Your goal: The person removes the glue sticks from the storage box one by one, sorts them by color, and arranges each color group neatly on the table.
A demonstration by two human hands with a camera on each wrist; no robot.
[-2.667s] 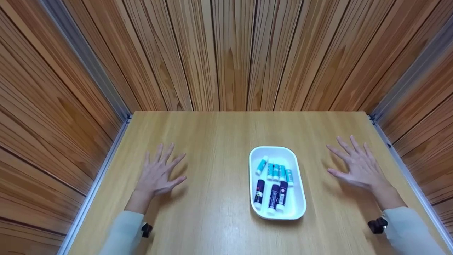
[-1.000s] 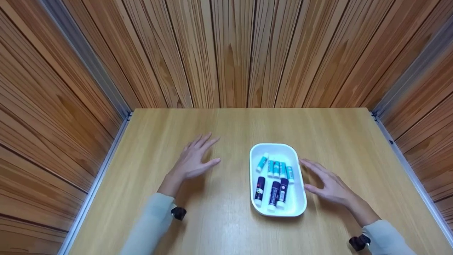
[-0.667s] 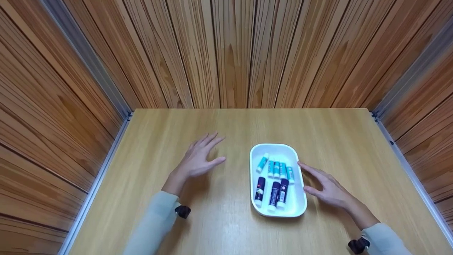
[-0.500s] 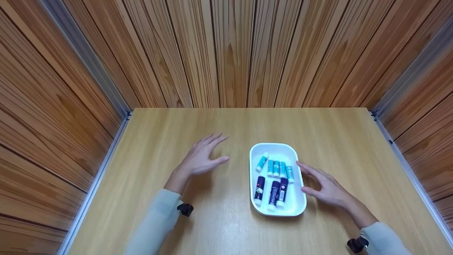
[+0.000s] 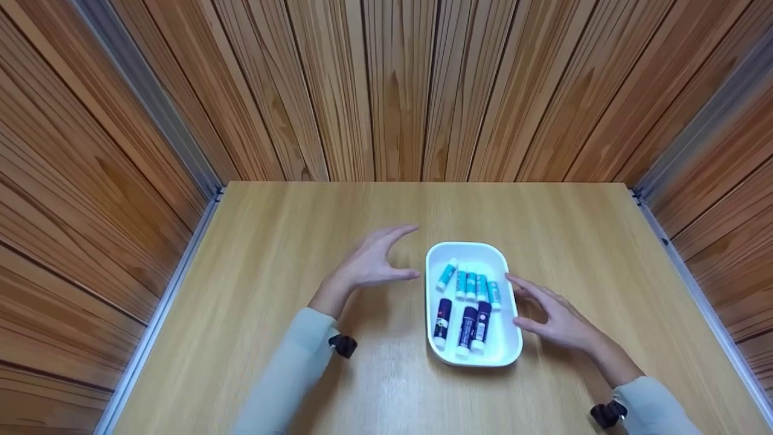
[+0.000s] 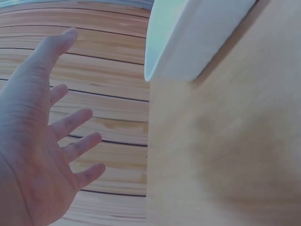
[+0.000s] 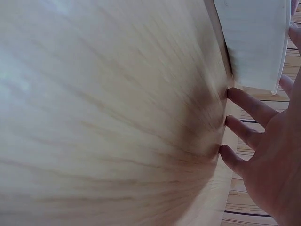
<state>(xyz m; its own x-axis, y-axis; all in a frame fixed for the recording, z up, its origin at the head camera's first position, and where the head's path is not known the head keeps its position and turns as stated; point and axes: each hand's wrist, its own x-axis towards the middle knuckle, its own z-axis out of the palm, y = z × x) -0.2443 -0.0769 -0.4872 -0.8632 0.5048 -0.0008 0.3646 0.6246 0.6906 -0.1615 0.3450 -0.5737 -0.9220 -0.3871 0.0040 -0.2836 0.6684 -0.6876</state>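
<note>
A white tray (image 5: 507, 353) stands on the table, holding several small teal glue sticks (image 5: 471, 285) in its far half. Three larger dark purple glue sticks with white ends, one of them on the left (image 5: 442, 320), lie in the near half. My left hand (image 5: 374, 260) is just left of the tray, thumb and fingers spread apart, holding nothing. At the tray's right side, my right hand (image 5: 558, 317) has its index fingertip and thumb right at the rim. In the right wrist view its other fingertips (image 7: 230, 92) rest on the table.
The wooden table (image 5: 290, 241) is enclosed by plank walls at the back (image 5: 392, 90) and both sides, with metal rails (image 5: 163, 314) along its side edges. Each wrist wears a dark device, such as the left one (image 5: 343, 345).
Both hands have come inward from the table's sides toward the tray. Over the last half second the left hand moved right, closer to the tray, while the right stayed at the rim.
</note>
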